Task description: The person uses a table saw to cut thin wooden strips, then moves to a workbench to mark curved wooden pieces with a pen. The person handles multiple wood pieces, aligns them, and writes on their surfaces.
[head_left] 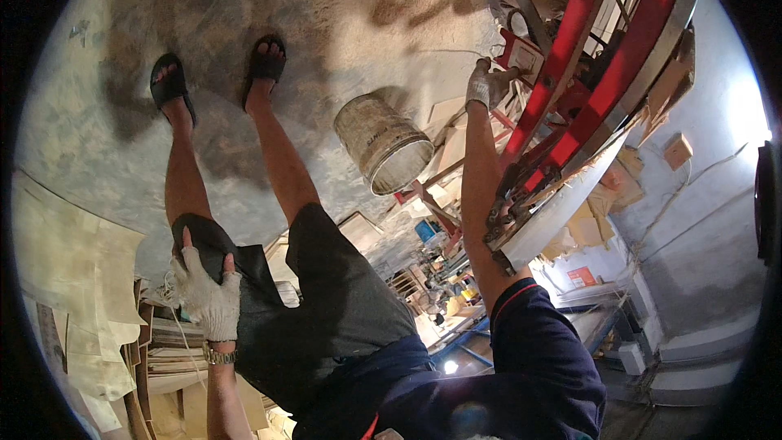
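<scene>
My left hand (208, 289), in a pale knit glove with bare fingertips, hangs beside my dark shorts (322, 301) with its fingers stretched apart. It holds nothing, and a metal watch is on that wrist. My right arm reaches up and away to a red metal machine frame (562, 57) on the right. There my right hand (489, 85), also gloved, is closed at a small red bracket-like part (520, 55) on the frame's side. What exactly its fingers grip is hidden. A pale, long edge (562, 204) runs along the machine near my right forearm.
A dirty white bucket (383, 143) stands on the dusty floor (342, 24) between my legs and the machine. Stacked boards (167, 342) and pale sheets (77, 277) lie at the left. Cluttered scraps and a blue container (425, 231) sit behind, with a wall at the right.
</scene>
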A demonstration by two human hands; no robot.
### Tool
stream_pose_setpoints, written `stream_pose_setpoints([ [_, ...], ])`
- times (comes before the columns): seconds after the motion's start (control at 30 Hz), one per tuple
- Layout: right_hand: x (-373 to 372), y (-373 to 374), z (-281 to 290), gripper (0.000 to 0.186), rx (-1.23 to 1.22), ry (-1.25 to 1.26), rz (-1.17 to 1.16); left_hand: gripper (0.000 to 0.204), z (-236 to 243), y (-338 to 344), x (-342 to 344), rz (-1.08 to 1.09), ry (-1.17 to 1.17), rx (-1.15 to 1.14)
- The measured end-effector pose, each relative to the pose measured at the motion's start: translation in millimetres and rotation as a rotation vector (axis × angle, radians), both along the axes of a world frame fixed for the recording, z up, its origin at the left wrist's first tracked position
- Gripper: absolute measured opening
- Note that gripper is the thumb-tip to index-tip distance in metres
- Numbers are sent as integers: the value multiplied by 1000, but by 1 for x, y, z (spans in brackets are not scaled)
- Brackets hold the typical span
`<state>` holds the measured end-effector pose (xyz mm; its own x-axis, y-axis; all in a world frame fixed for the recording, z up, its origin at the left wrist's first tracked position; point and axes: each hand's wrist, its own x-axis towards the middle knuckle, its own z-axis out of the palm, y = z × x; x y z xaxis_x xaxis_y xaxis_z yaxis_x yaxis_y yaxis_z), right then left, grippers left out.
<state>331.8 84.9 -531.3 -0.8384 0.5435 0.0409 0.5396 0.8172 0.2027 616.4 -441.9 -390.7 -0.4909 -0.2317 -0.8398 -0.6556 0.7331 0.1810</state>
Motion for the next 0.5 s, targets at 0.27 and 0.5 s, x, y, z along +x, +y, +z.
stream_pose_setpoints([
  [0.27, -6, -26, 13, 106, -159, -52, -18, 77, -4, 1, 10, -137, 44, -122],
  [0.5, 108, -89, 75, 66, -483, -34, 133, 83, -16, -5, 17, -144, -4, -126],
])
